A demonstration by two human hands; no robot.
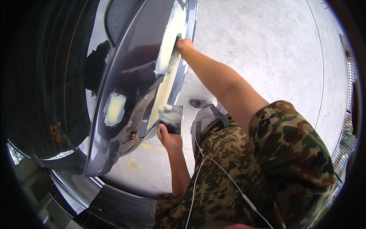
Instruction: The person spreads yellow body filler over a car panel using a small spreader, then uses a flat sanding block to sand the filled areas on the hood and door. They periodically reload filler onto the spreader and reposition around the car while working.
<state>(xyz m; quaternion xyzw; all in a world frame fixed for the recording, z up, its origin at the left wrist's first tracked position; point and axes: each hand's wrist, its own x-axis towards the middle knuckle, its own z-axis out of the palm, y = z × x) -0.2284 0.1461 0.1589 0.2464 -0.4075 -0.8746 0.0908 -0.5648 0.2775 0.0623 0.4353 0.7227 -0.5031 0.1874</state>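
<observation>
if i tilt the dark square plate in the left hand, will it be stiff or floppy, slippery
The dark square plate is probably stiff, since it looks flat though the left hand holds it near its lower left corner. Held one-handed, it is likely light. Its smeared face may be slippery near the cream paste.
</observation>
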